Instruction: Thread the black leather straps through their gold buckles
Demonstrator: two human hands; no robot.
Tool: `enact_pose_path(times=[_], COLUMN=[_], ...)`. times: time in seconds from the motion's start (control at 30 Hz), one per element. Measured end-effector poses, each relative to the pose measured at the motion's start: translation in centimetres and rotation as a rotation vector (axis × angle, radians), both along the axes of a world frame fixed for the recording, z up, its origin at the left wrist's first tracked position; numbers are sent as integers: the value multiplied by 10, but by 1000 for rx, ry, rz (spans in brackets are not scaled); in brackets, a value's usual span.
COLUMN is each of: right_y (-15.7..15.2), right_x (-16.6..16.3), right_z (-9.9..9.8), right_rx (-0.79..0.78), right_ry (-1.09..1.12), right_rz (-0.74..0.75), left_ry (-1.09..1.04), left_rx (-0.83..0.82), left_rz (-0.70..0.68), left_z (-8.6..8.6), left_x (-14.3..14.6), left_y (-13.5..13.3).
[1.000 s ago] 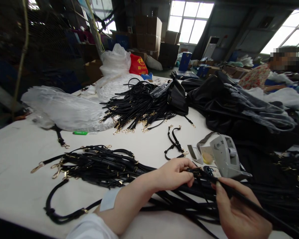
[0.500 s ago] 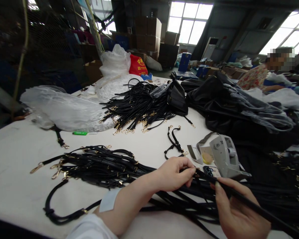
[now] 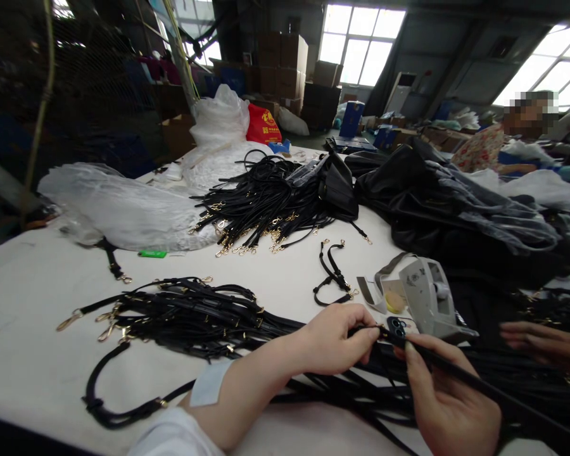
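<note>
Between both hands runs a black strap (image 3: 477, 380) with a bit of gold hardware near its left end. My left hand (image 3: 344, 339) pinches that end between thumb and fingers. Further along, my right hand (image 3: 449, 392) is closed on the same strap, thumb on top; the strap trails off to the lower right. Below my left forearm and to its left lies a bundle of black straps (image 3: 185, 316) with gold clasps. One looped strap (image 3: 99, 405) sits at the near left. Beyond my hands is a short coiled strap (image 3: 332, 275).
A grey tape dispenser (image 3: 427, 297) and a phone (image 3: 399, 326) lie just past my hands. Another strap heap (image 3: 266, 196) is further back, beside plastic wrap (image 3: 128, 209). Black material (image 3: 408, 190) covers the right side. A co-worker's hand (image 3: 546, 345) reaches in from the right.
A co-worker's hand has come into view at the right. My right hand has shifted slightly left along with the strap; my left hand has moved slightly right.
</note>
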State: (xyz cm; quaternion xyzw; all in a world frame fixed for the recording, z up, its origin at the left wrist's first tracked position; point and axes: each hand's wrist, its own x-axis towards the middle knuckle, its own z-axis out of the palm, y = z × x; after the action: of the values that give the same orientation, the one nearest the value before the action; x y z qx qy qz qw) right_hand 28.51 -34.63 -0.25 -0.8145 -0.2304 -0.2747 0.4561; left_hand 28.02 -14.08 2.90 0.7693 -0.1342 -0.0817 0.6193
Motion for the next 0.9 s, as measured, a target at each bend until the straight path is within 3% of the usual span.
enact_pose_path(times=[0.23, 0.6, 0.9], right_y=[8, 8, 8], right_x=[-2, -1, -1], right_z=[9, -2, 11], right_rx=[-12, 20, -42], right_ry=[14, 48, 33], right_rz=[-21, 32, 90], left_ry=[-44, -22, -66], left_rx=[70, 102, 126], left_rz=[3, 76, 185], left_z=[3, 1, -9], left_x=[-3, -2, -2], left_y=[0, -3, -6])
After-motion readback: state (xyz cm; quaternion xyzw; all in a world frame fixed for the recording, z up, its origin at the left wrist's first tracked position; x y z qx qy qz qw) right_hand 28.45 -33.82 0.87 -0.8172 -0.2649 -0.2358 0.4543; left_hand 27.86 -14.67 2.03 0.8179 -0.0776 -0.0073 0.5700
